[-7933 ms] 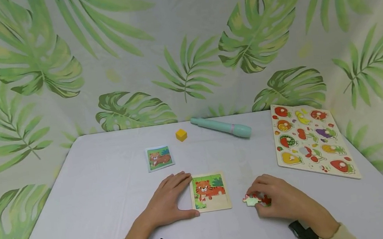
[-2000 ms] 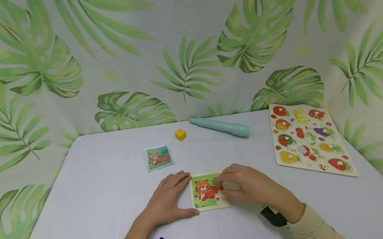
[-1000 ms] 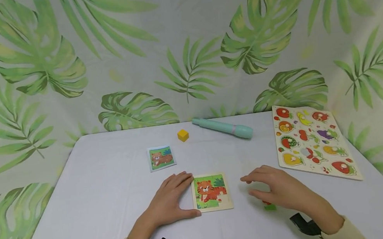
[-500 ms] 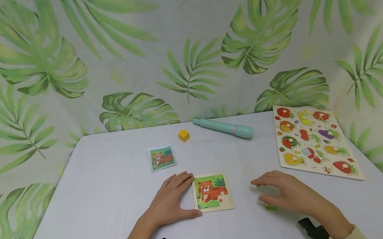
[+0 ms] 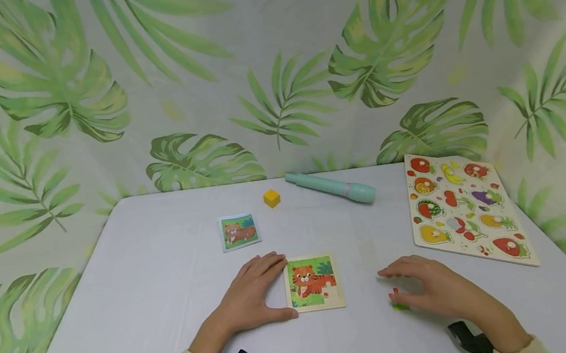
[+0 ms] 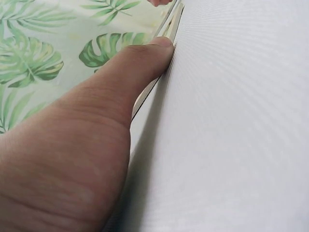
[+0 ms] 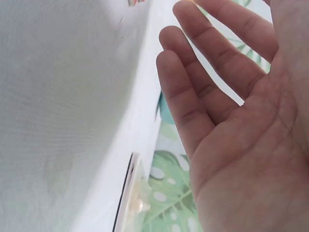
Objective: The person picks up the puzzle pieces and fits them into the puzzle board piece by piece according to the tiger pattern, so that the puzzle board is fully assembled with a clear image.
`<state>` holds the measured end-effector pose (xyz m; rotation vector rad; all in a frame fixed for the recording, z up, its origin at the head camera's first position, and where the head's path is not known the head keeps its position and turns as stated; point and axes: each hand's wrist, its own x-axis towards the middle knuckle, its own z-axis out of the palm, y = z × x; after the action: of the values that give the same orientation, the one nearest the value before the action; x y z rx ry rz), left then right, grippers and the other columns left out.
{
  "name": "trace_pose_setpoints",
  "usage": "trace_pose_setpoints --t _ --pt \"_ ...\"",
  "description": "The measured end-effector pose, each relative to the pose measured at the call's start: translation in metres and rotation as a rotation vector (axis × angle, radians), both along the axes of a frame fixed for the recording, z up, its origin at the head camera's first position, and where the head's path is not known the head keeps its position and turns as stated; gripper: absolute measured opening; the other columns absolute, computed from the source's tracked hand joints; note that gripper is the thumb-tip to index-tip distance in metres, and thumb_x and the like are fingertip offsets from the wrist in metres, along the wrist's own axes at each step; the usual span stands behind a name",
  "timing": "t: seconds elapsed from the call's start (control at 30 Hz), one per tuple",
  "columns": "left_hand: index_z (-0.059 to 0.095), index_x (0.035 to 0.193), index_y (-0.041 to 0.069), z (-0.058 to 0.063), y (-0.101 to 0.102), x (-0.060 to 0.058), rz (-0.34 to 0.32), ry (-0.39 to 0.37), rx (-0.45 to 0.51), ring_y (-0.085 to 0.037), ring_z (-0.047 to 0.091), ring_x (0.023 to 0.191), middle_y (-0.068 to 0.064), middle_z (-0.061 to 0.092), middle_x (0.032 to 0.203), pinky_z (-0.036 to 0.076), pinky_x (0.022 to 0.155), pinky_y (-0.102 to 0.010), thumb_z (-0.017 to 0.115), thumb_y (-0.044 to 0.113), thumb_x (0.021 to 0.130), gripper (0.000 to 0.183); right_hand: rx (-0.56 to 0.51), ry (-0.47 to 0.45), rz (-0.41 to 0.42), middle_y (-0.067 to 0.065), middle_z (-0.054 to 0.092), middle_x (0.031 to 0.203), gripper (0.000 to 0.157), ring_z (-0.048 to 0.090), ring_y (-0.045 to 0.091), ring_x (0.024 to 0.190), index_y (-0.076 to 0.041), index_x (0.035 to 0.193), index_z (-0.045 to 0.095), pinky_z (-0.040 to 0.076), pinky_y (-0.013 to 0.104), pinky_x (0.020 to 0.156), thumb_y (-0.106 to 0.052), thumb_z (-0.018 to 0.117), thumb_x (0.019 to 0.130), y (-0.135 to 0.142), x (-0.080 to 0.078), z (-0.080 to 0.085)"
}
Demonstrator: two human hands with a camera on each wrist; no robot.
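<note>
In the head view a small wooden tiger jigsaw puzzle (image 5: 314, 282) lies flat on the table, bare wood showing at its lower right corner. My left hand (image 5: 246, 298) rests along its left side, fingertips at the upper left corner and thumb at the lower left. The left wrist view shows that thumb (image 6: 145, 55) against the board's edge. Right of the puzzle, my right hand (image 5: 429, 285) hovers with fingers spread and nothing held. Partly hidden below its thumb is a red and green puzzle piece (image 5: 399, 306). The right wrist view shows the palm (image 7: 241, 154) bare.
Behind the puzzle lie a tiger picture card (image 5: 239, 231), a yellow cube (image 5: 272, 198) and a mint-green tube-shaped object (image 5: 330, 186). A fruit peg board (image 5: 465, 209) lies at the right edge. A leaf-print cloth (image 5: 272, 74) hangs behind the table.
Earlier my right hand held a piece, then worked over the puzzle; more of its lower row is now filled. It has since moved right, above the remaining loose piece. My left hand stays put.
</note>
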<state>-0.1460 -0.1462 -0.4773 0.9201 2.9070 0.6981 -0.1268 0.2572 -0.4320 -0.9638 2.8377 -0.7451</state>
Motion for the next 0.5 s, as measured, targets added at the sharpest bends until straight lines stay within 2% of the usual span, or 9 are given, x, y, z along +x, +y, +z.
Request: trace_pose_setpoints --t 0.23,0.5 --pt "0.046 0.157 0.012 0.0 0.0 0.0 0.0 0.007 -0.001 -0.019 0.031 0.154 0.001 0.043 0.162 0.023 0.128 -0.047 0.073 0.076 0.078 0.106 0.044 -0.013 0.018 -0.016 0.068 0.121 0.043 0.063 0.007 0.11 -0.025 0.126 0.072 0.058 0.034 0.095 -0.044 0.08 0.089 0.006 0.001 0.0" --pt "0.046 0.156 0.011 -0.001 0.0 0.0 0.0 0.008 0.0 -0.018 0.032 0.154 0.001 0.043 0.162 0.023 0.128 -0.046 0.072 0.076 0.078 0.106 0.063 -0.091 0.037 -0.017 0.066 0.12 0.043 0.059 0.005 0.109 -0.028 0.127 0.071 0.057 0.032 0.095 -0.041 0.082 0.088 0.012 -0.001 -0.002"
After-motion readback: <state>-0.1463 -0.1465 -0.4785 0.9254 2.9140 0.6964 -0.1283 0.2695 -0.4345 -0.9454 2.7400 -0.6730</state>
